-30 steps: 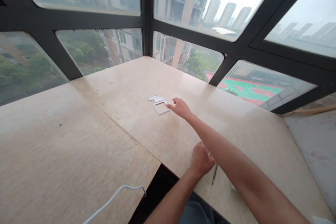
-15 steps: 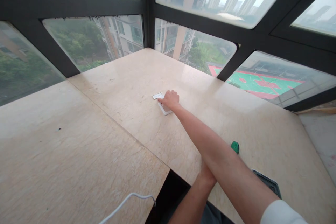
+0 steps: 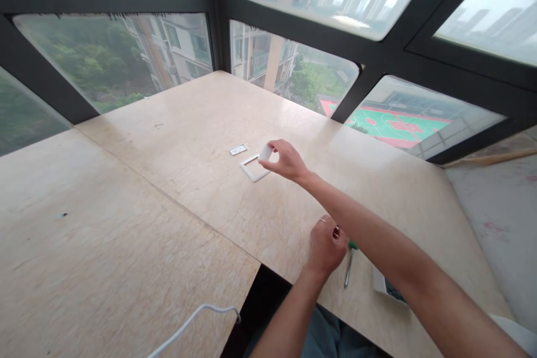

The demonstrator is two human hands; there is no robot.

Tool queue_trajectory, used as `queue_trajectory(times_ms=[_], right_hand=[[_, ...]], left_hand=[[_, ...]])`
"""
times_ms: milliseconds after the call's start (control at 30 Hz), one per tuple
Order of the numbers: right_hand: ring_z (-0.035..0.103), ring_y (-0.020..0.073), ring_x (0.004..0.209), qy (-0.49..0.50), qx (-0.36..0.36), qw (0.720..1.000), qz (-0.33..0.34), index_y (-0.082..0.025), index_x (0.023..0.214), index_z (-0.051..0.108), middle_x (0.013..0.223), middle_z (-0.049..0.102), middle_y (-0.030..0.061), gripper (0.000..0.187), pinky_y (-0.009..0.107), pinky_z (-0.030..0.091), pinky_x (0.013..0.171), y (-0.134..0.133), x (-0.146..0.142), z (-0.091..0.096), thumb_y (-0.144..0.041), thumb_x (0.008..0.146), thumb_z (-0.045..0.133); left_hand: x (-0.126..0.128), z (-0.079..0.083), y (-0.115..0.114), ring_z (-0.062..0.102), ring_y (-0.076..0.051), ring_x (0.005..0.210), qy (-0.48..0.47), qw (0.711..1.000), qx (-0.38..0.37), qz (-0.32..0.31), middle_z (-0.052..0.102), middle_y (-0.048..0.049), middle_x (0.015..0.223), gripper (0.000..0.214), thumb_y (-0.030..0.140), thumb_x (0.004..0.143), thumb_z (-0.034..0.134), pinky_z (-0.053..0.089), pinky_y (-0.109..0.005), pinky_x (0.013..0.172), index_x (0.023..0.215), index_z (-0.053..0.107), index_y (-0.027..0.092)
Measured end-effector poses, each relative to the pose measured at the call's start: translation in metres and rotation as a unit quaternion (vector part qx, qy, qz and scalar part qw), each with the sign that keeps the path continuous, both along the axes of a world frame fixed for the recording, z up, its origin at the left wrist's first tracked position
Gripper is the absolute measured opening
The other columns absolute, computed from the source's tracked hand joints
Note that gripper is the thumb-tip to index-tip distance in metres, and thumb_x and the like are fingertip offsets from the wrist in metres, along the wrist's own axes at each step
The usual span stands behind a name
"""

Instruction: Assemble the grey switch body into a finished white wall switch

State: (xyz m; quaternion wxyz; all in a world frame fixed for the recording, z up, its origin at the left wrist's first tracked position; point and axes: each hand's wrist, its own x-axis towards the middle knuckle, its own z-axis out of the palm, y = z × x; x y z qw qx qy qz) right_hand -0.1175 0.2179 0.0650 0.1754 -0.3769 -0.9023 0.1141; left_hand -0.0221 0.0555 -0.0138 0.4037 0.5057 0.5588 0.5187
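My right hand (image 3: 286,160) pinches a small white plate (image 3: 265,152) between thumb and fingers, just above a white rectangular frame (image 3: 248,172) on the counter. Left of the frame lies a small white rectangular piece (image 3: 238,149) with markings or slots. My left hand (image 3: 328,243) is curled closed near the front edge, partly behind my right forearm. Something small, dark and shiny shows between its fingers, too little to name. Close by it lies a screwdriver (image 3: 348,269), metal shaft towards me, its green handle mostly hidden.
A white-sided case (image 3: 380,284) with a dark inside is partly covered by my right forearm. The stone-patterned counter (image 3: 138,224) runs up to dark-framed windows (image 3: 218,28). A white cable (image 3: 201,309) crosses the front edge. A tiny dark bit (image 3: 62,215) lies at the left.
My right hand has lifted the white plate off the frame, leaving the frame open on the counter. My left hand, hidden under the right forearm before, has come into view. The view has shifted slightly.
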Motion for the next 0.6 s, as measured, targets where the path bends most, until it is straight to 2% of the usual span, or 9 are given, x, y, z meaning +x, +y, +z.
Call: queue_trajectory(times_ms=[133,233,400,533,600], right_hand=[[0.062,0.0282,0.109,0.066,0.002,0.997,0.045,-0.02,0.116,0.062,0.115,0.067,0.0129,0.041,0.041,0.048,0.099,-0.035,0.076,0.017,-0.045,0.085,0.07],[0.061,0.032,0.117,0.07,-0.01,0.997,0.022,-0.023,0.123,0.062,0.123,0.067,0.0123,0.046,0.048,0.048,0.103,-0.064,0.139,0.021,-0.047,0.085,0.069],[0.066,0.0329,0.112,0.072,0.015,0.997,-0.023,-0.024,0.125,0.066,0.119,0.07,0.0139,0.047,0.05,0.054,0.098,-0.105,0.242,0.019,-0.048,0.085,0.072],[0.068,0.0327,0.109,0.062,0.041,0.996,-0.055,-0.023,0.127,0.066,0.118,0.071,0.0148,0.048,0.05,0.057,0.094,-0.136,0.309,0.017,-0.046,0.085,0.074],[0.069,0.0324,0.107,0.058,0.039,0.995,-0.064,-0.023,0.127,0.067,0.117,0.072,0.0149,0.048,0.05,0.059,0.092,-0.152,0.336,0.015,-0.045,0.085,0.074]], left_hand=[[-0.002,0.0,0.0,0.061,-0.017,0.077,0.011,1.0,0.026,0.002,0.067,-0.0052,0.087,0.014,0.008,0.082,0.055,0.051,-0.03,0.072,0.085,0.063,0.019],[-0.003,0.0,-0.002,0.062,-0.017,0.076,0.02,0.999,0.034,-0.003,0.068,-0.0054,0.088,0.014,0.009,0.084,0.053,0.052,-0.03,0.072,0.087,0.063,0.019],[-0.005,-0.001,-0.003,0.064,-0.017,0.078,0.039,0.997,0.065,-0.008,0.069,-0.0054,0.087,0.014,0.013,0.086,0.053,0.052,-0.03,0.072,0.087,0.066,0.018],[-0.007,-0.001,-0.003,0.066,-0.018,0.078,0.056,0.994,0.091,-0.014,0.071,-0.0069,0.089,0.016,0.018,0.089,0.052,0.054,-0.032,0.071,0.091,0.067,0.018],[-0.006,0.001,-0.006,0.066,-0.02,0.083,0.069,0.992,0.105,-0.02,0.071,-0.0084,0.093,0.015,0.024,0.091,0.054,0.055,-0.037,0.078,0.094,0.067,0.017]])
